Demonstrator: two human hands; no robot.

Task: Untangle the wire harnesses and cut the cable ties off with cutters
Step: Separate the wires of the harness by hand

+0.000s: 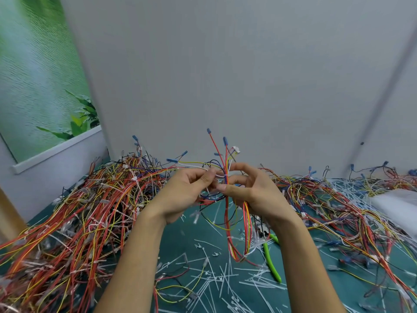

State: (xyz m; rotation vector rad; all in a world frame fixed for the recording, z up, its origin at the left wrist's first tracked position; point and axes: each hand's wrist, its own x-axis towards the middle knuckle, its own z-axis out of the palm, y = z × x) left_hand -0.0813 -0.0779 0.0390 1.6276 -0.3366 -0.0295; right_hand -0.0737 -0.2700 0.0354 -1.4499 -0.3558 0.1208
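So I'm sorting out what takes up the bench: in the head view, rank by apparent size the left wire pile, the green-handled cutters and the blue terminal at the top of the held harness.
1. Left wire pile, by far the largest.
2. Green-handled cutters, partly hidden under wires.
3. Blue terminal, tiny, on the harness that both hands hold.

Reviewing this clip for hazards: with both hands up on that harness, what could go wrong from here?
1. The held harness trails down into loose wires on the table; pulling may snag it or drag others along.
2. The green-handled cutters lie partly under hanging wires near the right hand; reaching for them could catch strands.
3. Cut cable ties litter the mat, so uncut ties may be overlooked. The left hand pinches thin wires, which could slip.
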